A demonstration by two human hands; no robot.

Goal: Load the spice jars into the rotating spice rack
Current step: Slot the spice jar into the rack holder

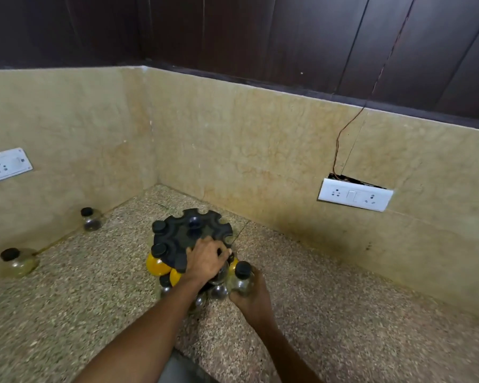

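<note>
Two loose jars: one (90,219) and another (18,261), stood by the left wall.
Rack (191,239): gripped by left hand (206,262), fingers curled.
Right hand (250,295): fingers wrapped round one clear jar (242,277).

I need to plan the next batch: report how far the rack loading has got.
Done: several jars sit in the rotating spice rack, two with yellow contents. In hand: the left hand steadies the rack; the right hand holds a clear jar. Left: two jars by the left wall.

Black rack (188,239); yellow jars (157,265) with black caps (158,249); speckled beige-brown counter (67,299); mottled tan wall (260,150); white sockets (355,194).
</note>
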